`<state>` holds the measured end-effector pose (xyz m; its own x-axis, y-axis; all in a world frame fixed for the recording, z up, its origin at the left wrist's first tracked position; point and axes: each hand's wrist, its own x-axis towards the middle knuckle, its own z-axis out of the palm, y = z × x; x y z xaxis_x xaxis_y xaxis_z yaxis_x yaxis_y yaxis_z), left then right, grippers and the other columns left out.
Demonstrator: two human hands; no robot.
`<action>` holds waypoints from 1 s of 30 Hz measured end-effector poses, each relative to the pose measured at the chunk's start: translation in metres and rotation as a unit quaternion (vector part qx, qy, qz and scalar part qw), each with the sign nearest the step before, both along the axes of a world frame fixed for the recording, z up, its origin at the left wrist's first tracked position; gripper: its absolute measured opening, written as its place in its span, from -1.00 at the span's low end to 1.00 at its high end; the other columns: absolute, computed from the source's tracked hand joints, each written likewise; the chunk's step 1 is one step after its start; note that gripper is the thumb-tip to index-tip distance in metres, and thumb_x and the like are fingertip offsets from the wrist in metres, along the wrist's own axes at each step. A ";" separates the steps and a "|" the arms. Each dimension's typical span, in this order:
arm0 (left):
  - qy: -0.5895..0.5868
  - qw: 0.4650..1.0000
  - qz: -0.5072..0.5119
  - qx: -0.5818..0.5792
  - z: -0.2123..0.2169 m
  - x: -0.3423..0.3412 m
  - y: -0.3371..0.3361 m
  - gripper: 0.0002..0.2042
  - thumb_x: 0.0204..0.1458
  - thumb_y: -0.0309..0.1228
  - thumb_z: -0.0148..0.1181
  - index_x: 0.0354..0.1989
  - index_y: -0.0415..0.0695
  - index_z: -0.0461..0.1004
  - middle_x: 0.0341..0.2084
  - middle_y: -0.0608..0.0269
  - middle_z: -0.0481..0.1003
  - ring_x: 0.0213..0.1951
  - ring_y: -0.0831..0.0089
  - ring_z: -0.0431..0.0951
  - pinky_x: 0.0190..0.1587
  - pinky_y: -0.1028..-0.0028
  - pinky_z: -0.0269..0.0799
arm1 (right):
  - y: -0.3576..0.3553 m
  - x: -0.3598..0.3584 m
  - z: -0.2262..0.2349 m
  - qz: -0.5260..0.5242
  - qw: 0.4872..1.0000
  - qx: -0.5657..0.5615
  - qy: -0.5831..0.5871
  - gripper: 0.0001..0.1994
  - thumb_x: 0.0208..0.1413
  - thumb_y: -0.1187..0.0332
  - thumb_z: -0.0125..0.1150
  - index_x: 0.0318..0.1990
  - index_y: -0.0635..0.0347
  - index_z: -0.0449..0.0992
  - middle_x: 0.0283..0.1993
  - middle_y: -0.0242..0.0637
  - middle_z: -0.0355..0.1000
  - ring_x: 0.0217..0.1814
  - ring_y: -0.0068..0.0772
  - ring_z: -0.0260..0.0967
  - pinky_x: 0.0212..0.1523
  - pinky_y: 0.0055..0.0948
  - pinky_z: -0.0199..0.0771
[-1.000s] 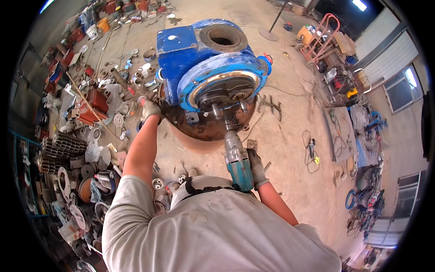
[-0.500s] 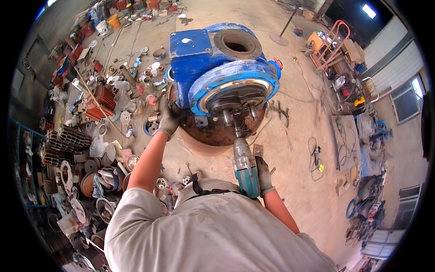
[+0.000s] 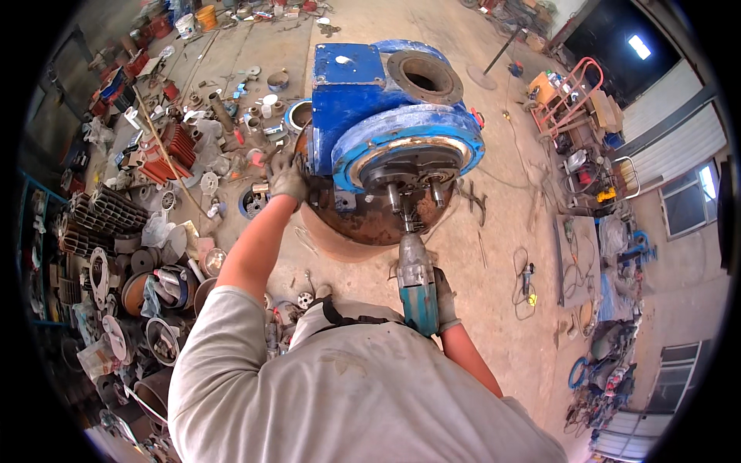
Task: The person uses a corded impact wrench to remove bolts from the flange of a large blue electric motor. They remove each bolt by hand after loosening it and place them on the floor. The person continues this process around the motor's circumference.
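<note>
My gloved right hand (image 3: 446, 301) is wrapped round the rear of a teal and grey impact wrench (image 3: 419, 289), held close to my waist. The wrench points away from me, its socket end (image 3: 409, 222) just under the front of a big blue pump housing (image 3: 347, 108). Two metal shafts (image 3: 394, 199) stick out of the housing's dark round face; whether the socket touches anything there I cannot tell. At the housing's lower left, my gloved left hand (image 3: 288, 179) has its fingers apart, by the rim of the rusty round base (image 3: 351, 245) beneath the housing.
Metal parts, red finned pieces (image 3: 166, 160) and a long wooden stick (image 3: 162, 143) clutter the floor at left. On the right lie a corded grinder (image 3: 528, 282) and a metal sheet (image 3: 579, 255); farther back stands a red hand truck (image 3: 575, 92).
The whole view has shifted, so the pump housing sits farther right. My left hand has spread its fingers at the housing's left side. My right hand still grips the wrench.
</note>
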<state>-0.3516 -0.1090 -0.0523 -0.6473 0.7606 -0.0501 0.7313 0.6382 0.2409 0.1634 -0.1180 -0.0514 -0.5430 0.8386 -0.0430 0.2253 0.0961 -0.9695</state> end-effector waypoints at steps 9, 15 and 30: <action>-0.310 0.874 0.225 0.300 0.058 0.020 -0.068 -0.18 0.11 -0.38 0.42 0.52 -0.22 0.11 0.14 0.00 0.57 0.19 0.19 0.55 0.22 0.31 0.46 | 0.001 0.003 -0.024 -0.007 0.999 -0.036 0.023 -0.37 0.23 -0.07 0.24 0.29 0.18 0.41 0.18 0.02 0.47 0.14 0.09 0.53 0.09 -0.07 0.57; -0.407 0.839 0.039 0.360 -0.028 0.122 -0.121 -0.66 0.35 -0.27 0.25 0.18 -0.19 0.55 0.04 0.19 0.62 0.09 0.33 0.59 0.23 0.36 0.45 | 0.004 -0.003 -0.047 0.002 0.991 -0.120 0.057 -0.37 0.27 -0.13 0.20 0.30 0.15 0.39 0.18 -0.02 0.48 0.14 0.04 0.55 0.10 -0.08 0.60; -0.709 0.596 -0.038 0.375 0.046 0.266 0.025 -0.74 0.43 -0.27 0.05 0.05 -0.19 0.53 -0.33 -0.01 0.62 -0.32 0.16 0.66 -0.22 0.22 0.63 | -0.003 -0.007 -0.065 0.016 0.772 -0.556 0.307 -0.38 0.49 -0.25 -0.18 0.30 0.05 0.49 0.13 -0.19 0.57 0.00 -0.23 0.59 0.00 -0.19 0.71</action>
<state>-0.0854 -0.0841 -0.0065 -0.3210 0.9378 -0.1323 -0.5258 -0.0603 0.8485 0.1563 -0.1212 -0.1165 -0.7672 0.4541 -0.4530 -0.2953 -0.8770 -0.3790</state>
